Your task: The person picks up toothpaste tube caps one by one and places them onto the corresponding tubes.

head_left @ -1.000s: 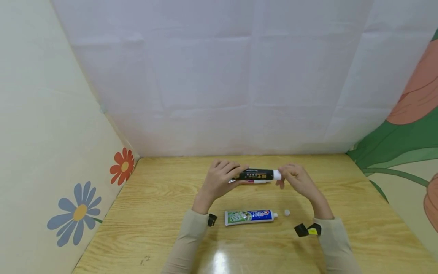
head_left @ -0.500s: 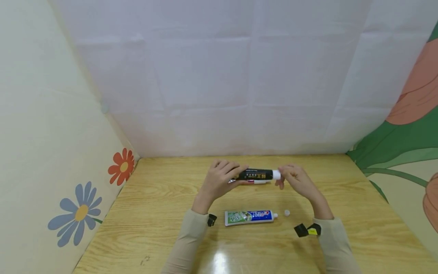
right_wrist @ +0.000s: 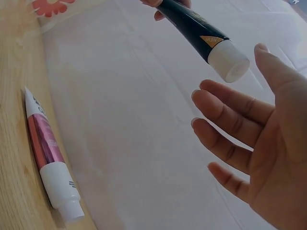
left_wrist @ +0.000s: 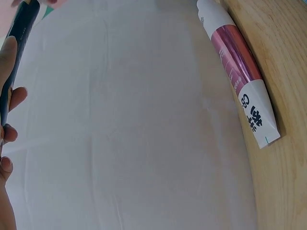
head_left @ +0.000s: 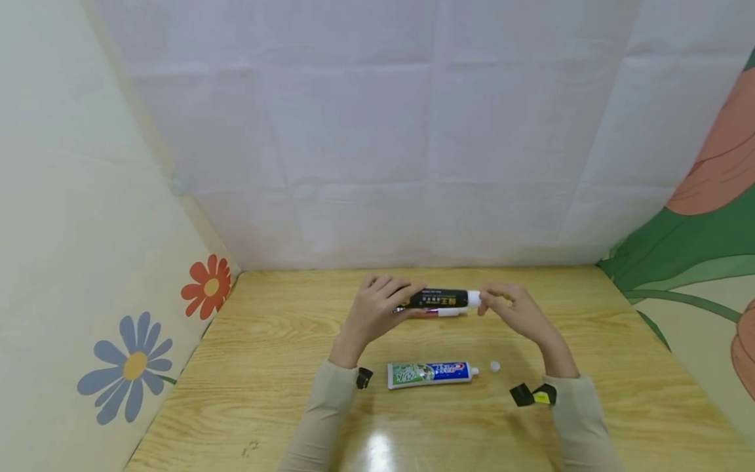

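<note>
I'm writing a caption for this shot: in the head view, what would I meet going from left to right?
Grey-blue painted flower, red painted flower, bare left hand, black squeeze tube with white cap, bare right hand, painted green leaves.

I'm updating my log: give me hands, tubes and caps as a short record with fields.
left hand: holds black tube off the table
right hand: spread near white cap, gripping nothing
black tube: white cap on, facing right hand
blue-green tube: lying on table, nozzle toward loose cap
pink tube: lying on table, beyond blue-green tube
loose cap: on table, apart from blue-green tube
</note>
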Demonstrator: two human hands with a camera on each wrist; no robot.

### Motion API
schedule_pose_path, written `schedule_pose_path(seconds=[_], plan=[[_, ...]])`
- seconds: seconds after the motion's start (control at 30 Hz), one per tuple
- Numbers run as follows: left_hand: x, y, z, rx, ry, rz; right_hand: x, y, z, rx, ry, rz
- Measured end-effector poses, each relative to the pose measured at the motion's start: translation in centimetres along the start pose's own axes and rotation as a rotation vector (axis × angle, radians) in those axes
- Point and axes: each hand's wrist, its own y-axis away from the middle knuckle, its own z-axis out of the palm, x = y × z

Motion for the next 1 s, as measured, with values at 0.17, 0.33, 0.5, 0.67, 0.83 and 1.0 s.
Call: schedule_pose_path(seconds=[0.17,0.33,0.5,0.67,0.83,1.0], plan=[[0.0,0.1,0.0,0.001,0.0,-0.001,-0.2,0.0,0.0,-0.008,-0.016,0.046],[-0.1,0.1,-0.1,0.006,-0.001,0.001,-0.4,0.0,0.0,-0.003,-0.042,0.007],[-0.1,0.1,-0.2,0.023,-0.001,0.002,-2.2,0.1,-0.3,-0.001,-0.053,-0.055],[-0.1,0.0,-0.1,0.021,0.008,0.0,-3.8,0.2,-0.7,0.002,-0.058,-0.059],[-0.1,0.0,-0.1,0.009,0.007,-0.002,-3.9,0.3,-0.7,0.018,-0.072,-0.058],[0.0,0.0,-0.1,0.004,0.011,-0.005,-3.9,0.4,-0.7,0.028,-0.088,-0.082]])
